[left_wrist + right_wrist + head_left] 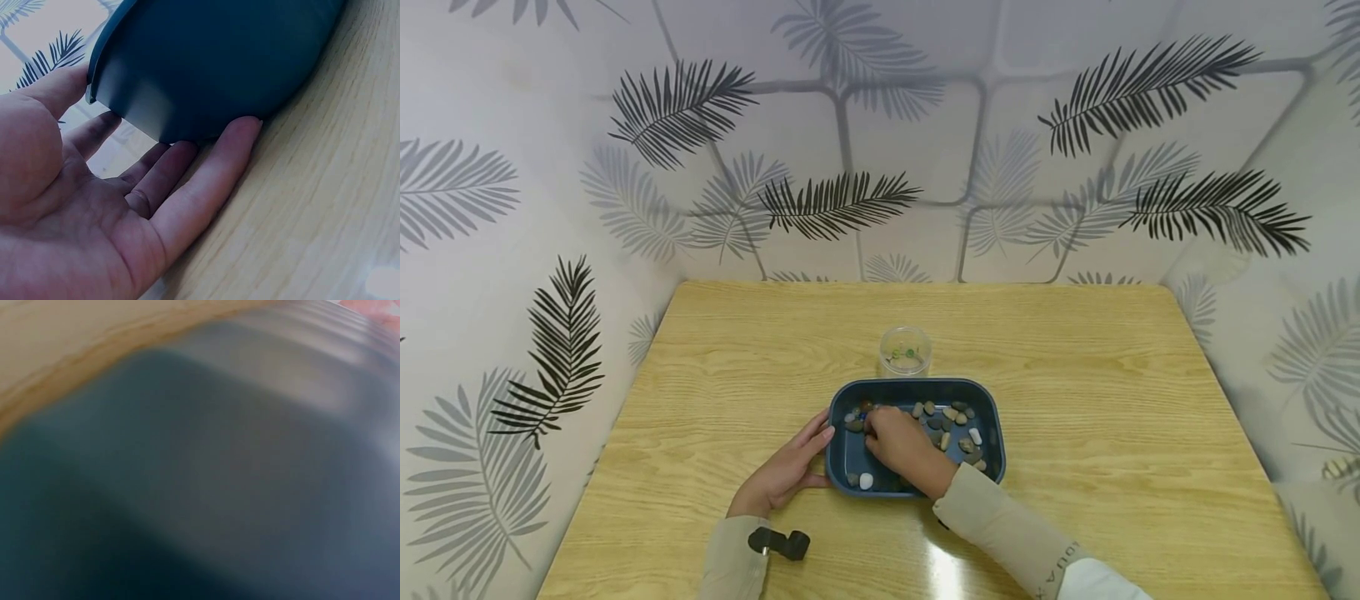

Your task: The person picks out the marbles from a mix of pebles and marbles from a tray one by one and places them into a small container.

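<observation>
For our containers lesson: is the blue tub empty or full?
Neither: scattered stones lie in the blue tub, with bare floor between them.

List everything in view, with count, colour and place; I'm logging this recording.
Tabletop: one, yellow wood-grain, below everything
Leaf-print wall covering: count unclear, pale with black and grey leaves, around the table
Rectangular tub: one, dark blue, on the tabletop
Pebbles: roughly twenty showing, brown, grey, tan and white, inside the tub
Round container: one, clear with small green bits, behind the tub
Sleeves: two, beige, on both forearms
Left hand: one, bare, against the tub's left side
Right hand: one, bare, inside the tub, fingertips hidden
</observation>
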Demonstrator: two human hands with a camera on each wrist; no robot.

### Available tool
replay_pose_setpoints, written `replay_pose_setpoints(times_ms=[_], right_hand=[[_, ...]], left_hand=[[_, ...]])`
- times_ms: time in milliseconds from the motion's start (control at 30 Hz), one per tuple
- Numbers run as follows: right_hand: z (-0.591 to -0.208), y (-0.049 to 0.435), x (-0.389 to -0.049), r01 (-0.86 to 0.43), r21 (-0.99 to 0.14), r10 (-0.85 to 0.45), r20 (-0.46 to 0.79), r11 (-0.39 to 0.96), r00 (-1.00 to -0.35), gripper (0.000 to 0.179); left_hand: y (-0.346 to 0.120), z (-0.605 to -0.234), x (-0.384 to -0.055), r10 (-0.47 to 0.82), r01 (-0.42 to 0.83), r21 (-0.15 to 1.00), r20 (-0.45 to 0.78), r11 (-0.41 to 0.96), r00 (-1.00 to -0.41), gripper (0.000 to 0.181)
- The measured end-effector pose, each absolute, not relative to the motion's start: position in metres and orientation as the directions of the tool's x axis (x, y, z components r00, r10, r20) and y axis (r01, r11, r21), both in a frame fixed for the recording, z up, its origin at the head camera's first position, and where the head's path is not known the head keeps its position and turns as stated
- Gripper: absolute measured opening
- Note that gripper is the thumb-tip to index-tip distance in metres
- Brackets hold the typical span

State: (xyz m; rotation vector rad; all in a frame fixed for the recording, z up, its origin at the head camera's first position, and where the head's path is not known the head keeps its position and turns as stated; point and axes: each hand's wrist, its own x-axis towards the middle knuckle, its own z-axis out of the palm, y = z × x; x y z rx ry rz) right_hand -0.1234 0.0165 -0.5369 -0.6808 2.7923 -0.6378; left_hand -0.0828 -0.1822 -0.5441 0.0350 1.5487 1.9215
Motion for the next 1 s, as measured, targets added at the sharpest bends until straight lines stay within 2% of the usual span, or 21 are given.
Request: replay_pose_setpoints(times_ms=[167,400,1000], right_hand=[[-0.534,0.017,-0.123,-0.386,-0.474,-0.474,-0.078,0.792,-0.877,0.007],[-0.532,0.023,-0.124,-0.314,-0.536,-0.442,-0.127,0.784,-0.888,0.010],[-0.509,0.066,-0.120,-0.285,-0.650,-0.425,-0.065,0.704,-0.903,0.011]], left_hand=[[-0.183,-0.544,-0.083,0.504,-0.467,0.880,-0.368,-0.081,-0.781,0.056],[-0.183,-0.545,-0.083,0.502,-0.469,0.880,-0.371,-0.080,-0.781,0.055],[-0.181,-0.544,-0.083,0.485,-0.467,0.881,-0.373,-0.083,-0.791,0.058]])
